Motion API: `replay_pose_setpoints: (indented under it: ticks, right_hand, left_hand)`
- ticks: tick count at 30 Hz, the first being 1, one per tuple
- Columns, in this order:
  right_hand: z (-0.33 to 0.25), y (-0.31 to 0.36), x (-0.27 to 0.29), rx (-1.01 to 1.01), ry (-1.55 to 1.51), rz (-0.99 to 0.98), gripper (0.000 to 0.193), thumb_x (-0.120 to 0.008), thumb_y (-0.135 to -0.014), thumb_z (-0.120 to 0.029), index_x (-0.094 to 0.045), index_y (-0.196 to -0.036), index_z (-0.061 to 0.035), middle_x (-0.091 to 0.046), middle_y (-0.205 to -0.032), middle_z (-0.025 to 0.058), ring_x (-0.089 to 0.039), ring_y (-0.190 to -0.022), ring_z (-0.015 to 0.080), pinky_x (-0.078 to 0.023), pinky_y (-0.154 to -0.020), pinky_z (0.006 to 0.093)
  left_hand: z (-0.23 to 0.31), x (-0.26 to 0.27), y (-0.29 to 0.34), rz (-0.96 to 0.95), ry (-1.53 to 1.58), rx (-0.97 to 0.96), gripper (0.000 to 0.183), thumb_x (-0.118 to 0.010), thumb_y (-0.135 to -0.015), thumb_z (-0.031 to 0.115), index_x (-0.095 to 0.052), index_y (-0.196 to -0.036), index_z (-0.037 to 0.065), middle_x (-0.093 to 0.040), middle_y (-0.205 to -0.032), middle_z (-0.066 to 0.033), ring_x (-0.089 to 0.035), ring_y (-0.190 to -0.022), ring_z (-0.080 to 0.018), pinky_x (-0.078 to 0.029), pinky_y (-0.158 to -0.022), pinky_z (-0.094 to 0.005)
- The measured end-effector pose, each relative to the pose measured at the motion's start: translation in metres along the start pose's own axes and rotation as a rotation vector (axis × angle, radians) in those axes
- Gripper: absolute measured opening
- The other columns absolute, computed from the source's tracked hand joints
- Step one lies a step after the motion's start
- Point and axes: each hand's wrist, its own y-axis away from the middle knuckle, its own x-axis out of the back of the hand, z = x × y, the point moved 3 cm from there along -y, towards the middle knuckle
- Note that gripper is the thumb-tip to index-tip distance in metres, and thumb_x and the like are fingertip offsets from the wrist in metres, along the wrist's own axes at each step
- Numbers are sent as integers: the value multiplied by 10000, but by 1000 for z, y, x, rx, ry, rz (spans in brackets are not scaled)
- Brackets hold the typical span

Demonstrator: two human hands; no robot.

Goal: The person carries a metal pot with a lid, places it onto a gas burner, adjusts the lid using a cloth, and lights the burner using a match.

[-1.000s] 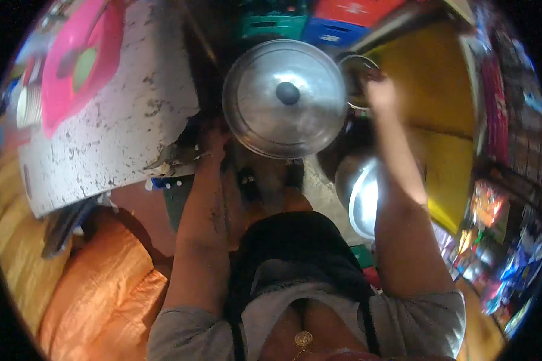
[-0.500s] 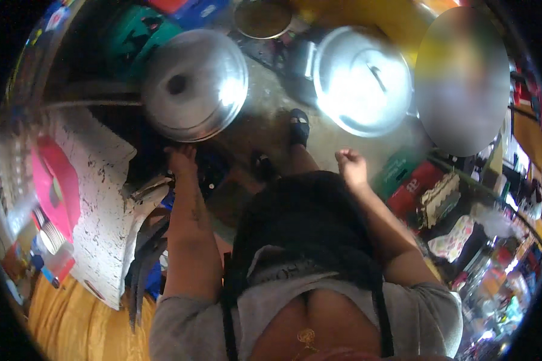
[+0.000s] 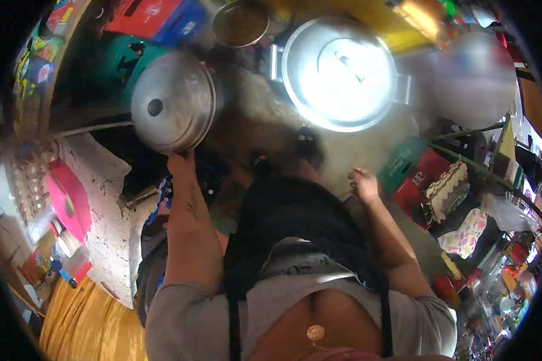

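Fingers of the left hand (image 3: pixel 180 161) grip the lower rim of a tilted metal lid (image 3: pixel 171 101) with a dark knob, held up beside a big covered pot (image 3: pixel 340 72) on the floor. Right hand (image 3: pixel 365 183) hangs loosely curled, empty.

In the upper left of the frame, a silver metal lid (image 3: pixel 173 102) carries a small black knob. At upper centre a larger pot (image 3: pixel 339 73) gleams silver-white under glare. Behind them sit a green crate (image 3: pixel 123 57), a red crate (image 3: pixel 141 15) and a blue crate (image 3: pixel 190 23). At left, a white slab (image 3: pixel 105 204) is speckled with dark chips, and a bright pink tray (image 3: pixel 69 201) lies on it. A golden-yellow cloth (image 3: pixel 84 325) fills the lower left. The person wears a grey top and a black apron. At right, a cloth (image 3: pixel 464 234) shows a pink floral print.
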Motion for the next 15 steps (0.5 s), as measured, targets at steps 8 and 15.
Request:
replay_pose_setpoints:
  ticks: [8, 15]
  right_hand:
    - [46, -22, 22, 82, 29, 76, 317, -648, -808, -223, -631, -1054, -24, -621, -827, 66, -533, -625, 123, -421, -489, 266]
    - [19, 11, -64, 16, -33, -4, 128, -644, -837, -143, -620, -914, -43, -584, -721, 6, -504, -541, 102, -418, -465, 265]
  left_hand:
    - [-25, 2, -18, -200, -100, 86, 797, -711, -707, 552, -481, -1237, 2, -562, -1209, -233, -585, -1048, -394, -486, -859, -439]
    - [-41, -3, -22, -137, -72, -38, 810, -746, -694, 500, -454, -1251, -12, -572, -1182, -246, -590, -1037, -393, -478, -879, -450]
